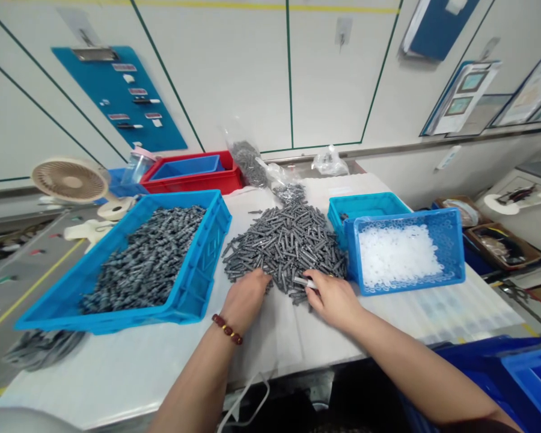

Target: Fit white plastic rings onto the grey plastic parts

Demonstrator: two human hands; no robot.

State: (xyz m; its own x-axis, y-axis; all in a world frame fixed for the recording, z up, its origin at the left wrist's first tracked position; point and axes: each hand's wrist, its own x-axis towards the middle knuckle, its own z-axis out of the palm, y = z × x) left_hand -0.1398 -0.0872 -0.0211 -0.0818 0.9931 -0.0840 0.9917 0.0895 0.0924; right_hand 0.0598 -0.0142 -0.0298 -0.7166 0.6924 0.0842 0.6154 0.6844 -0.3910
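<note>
A heap of small grey ribbed plastic parts (293,237) lies on the white-covered table. At its near left edge is my left hand (247,293), a beaded bracelet on the wrist. Its fingers are closed and bent down into the parts, and what they pinch is hidden. My right hand (332,297) is at the near right edge of the heap, closed on a short whitish tube-shaped piece (305,282) that points left over the parts. To the right, a tilted blue bin (408,287) holds many small white rings (394,255).
A large blue crate (207,258) of dark grey parts stands left. Behind the heap are a clear bag of grey parts (250,162) and a red bin (228,174). A teal bin (365,204) sits behind the ring bin. A beige fan (72,180) stands far left.
</note>
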